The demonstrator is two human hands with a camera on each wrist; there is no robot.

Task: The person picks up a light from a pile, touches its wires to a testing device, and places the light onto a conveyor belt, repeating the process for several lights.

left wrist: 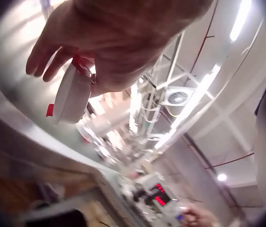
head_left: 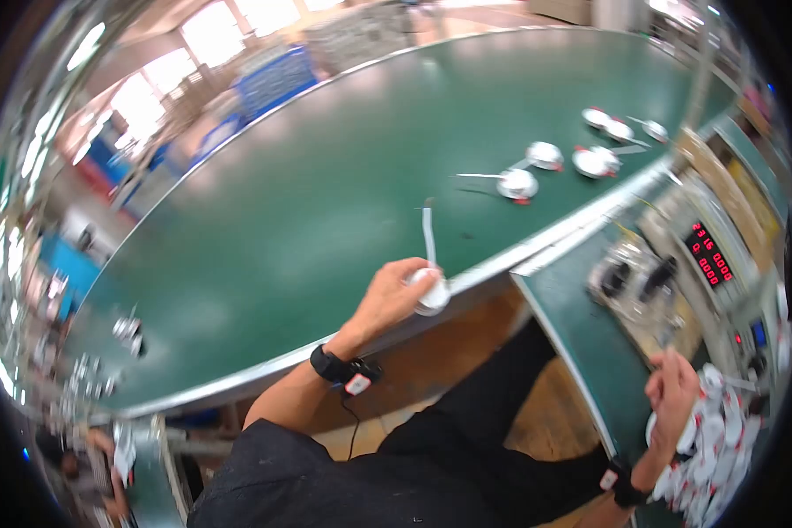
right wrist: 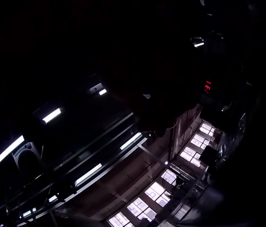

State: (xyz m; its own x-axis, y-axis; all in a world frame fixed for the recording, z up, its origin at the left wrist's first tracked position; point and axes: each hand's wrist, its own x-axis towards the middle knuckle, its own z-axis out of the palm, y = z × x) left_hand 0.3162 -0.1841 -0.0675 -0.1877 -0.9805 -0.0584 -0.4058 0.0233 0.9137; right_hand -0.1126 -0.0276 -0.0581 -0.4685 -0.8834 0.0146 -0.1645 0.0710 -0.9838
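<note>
My left hand (head_left: 394,295) grips a white round downlight (head_left: 432,293) at the near edge of the green table. A pale strip-like lead (head_left: 429,236) runs from the lamp toward the far side. In the left wrist view, the downlight (left wrist: 71,97) is tilted, with a red clip (left wrist: 50,110) on its rim, and the thumb and fingers lie around it. My right hand (head_left: 673,400) is over the side bench, beside a pile of white lamps (head_left: 717,440) with red parts. Its fingers are bent, and I cannot tell whether they hold anything. The right wrist view is mostly dark.
Several more downlights (head_left: 517,184) lie on the green table (head_left: 326,194) to the right, with others at its far left. A meter with red digits (head_left: 711,255) stands on the side bench (head_left: 559,290), near a board with black clamps (head_left: 616,280). Another person (head_left: 106,471) sits at lower left.
</note>
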